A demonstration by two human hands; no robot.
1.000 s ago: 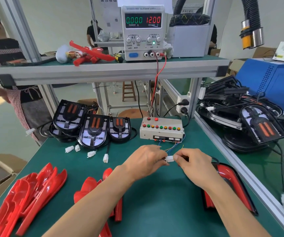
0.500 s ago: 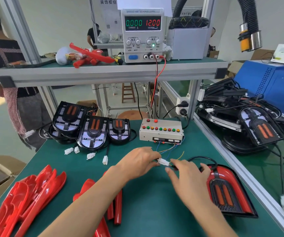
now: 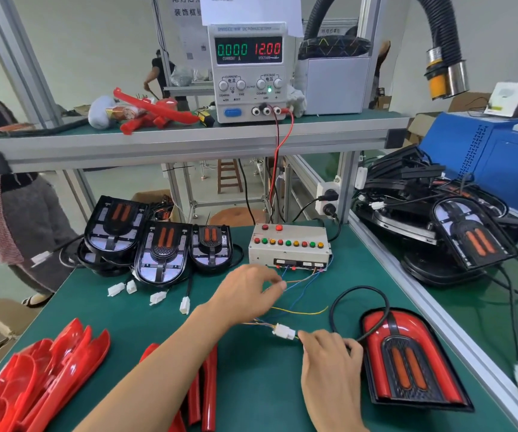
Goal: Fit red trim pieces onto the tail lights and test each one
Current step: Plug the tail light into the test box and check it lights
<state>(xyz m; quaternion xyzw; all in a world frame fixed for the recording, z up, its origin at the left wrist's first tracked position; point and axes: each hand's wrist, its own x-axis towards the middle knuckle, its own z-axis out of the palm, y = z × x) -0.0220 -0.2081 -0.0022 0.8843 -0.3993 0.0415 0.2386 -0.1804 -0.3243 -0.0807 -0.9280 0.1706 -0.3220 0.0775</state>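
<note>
A power supply stands on the upper shelf, its displays reading 0.000 and 12.00. Right of it sits a grey box; further right hangs a black ribbed hose. Left of it lies a white bundle. Far right stands a blue cabinet.

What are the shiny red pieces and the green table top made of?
The red trim pieces look like glossy moulded plastic: bright highlights run along their smooth curves. The table top seems to be a matte green mat, maybe rubber: flat colour, with no glare.
</note>
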